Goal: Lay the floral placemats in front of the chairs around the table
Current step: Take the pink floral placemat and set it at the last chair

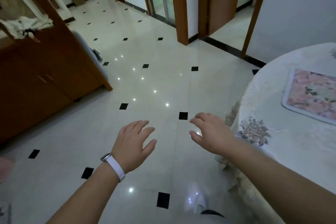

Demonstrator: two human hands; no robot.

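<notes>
A pink floral placemat [311, 94] with a pale border lies flat on the round table [283, 151] at the right, cut off by the frame edge. The table wears a white lace cloth with an embroidered flower. My left hand [133, 144], with a white watch strap on the wrist, hovers over the floor, fingers spread and holding nothing. My right hand [211, 132] hovers beside the table's left edge, fingers apart and holding nothing. No chair shows in this view.
A brown wooden cabinet [40, 82] stands at the left with a white cloth [25, 25] on its shelf. Glossy white floor tiles [145, 82] with black diamonds stretch ahead. Wooden door frames [180, 5] and open doorways line the far wall.
</notes>
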